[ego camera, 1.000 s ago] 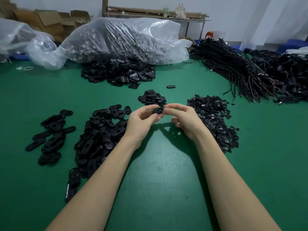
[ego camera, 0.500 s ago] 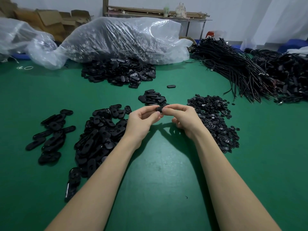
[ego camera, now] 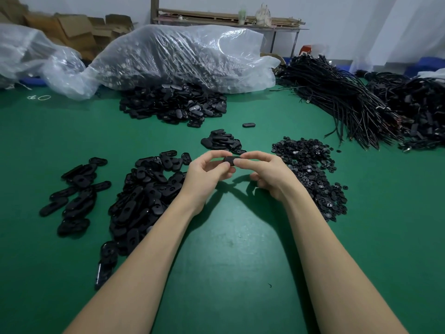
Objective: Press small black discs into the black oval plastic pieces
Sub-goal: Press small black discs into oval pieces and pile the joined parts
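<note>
Both hands meet above the green table (ego camera: pixel 228 249). My left hand (ego camera: pixel 207 173) and my right hand (ego camera: pixel 267 173) pinch one black oval piece (ego camera: pixel 230 160) between thumbs and forefingers; any disc in it is hidden by the fingertips. A pile of small black discs (ego camera: pixel 313 174) lies just right of my right hand. A large heap of black oval pieces (ego camera: pixel 144 194) lies left of my left hand, and a smaller stack of ovals (ego camera: pixel 221 141) sits right behind the hands.
More ovals lie at far left (ego camera: pixel 74 196) and in a heap at the back (ego camera: pixel 173 106) beside a clear plastic bag (ego camera: pixel 183 56). One loose oval (ego camera: pixel 248 125) lies alone. Bundles of black cables (ego camera: pixel 349 102) fill the right rear.
The hands stay together in the same spot. The fingers have shifted slightly on the oval piece, which shows a little more between the fingertips now.
</note>
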